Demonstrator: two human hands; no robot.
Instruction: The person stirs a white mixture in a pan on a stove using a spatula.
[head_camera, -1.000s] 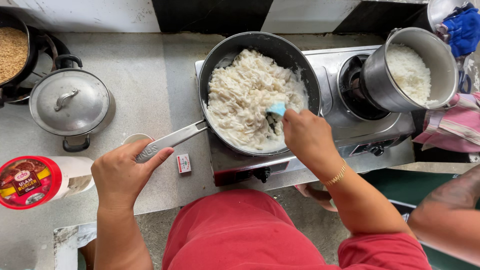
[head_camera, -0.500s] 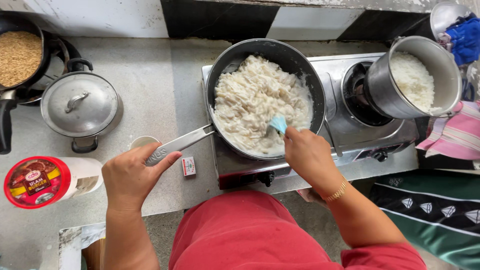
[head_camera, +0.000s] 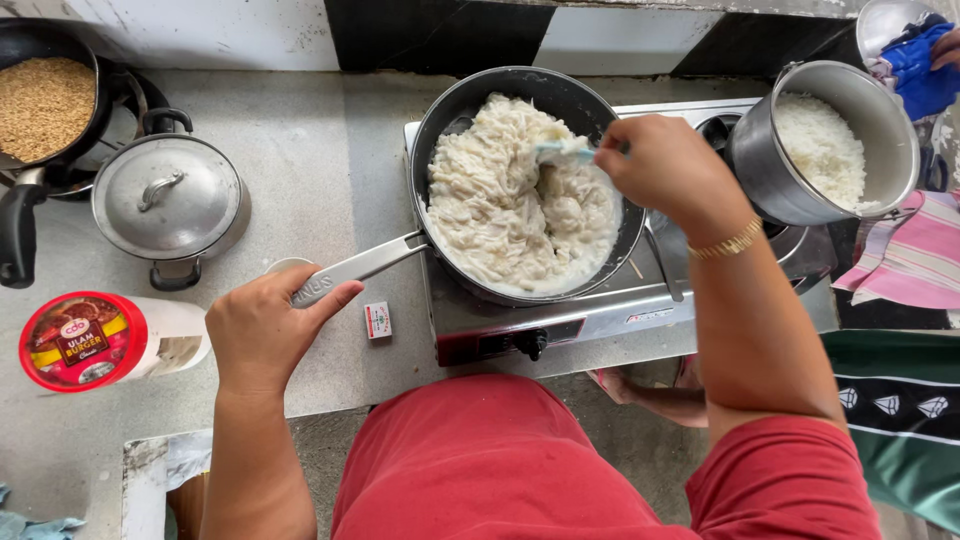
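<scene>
A black frying pan (head_camera: 470, 95) full of creamy white noodles (head_camera: 500, 210) sits on a silver two-burner stove (head_camera: 590, 315). My left hand (head_camera: 262, 330) grips the end of the pan's metal handle (head_camera: 360, 265). My right hand (head_camera: 670, 165), with a gold bracelet on the wrist, hovers over the pan's right rim and holds a light blue utensil (head_camera: 560, 150) whose tip is in the noodles.
A steel pot of white rice (head_camera: 830, 140) stands on the right burner. A lidded steel pot (head_camera: 168, 200), a dark pan of brown grains (head_camera: 45, 100), a red-lidded tub (head_camera: 85, 340) and a small matchbox (head_camera: 377, 320) lie on the grey counter. Striped cloth (head_camera: 915, 260) hangs at right.
My right hand has moved with the utensil from the pan's near right side up to its far right rim. My left hand stays on the handle.
</scene>
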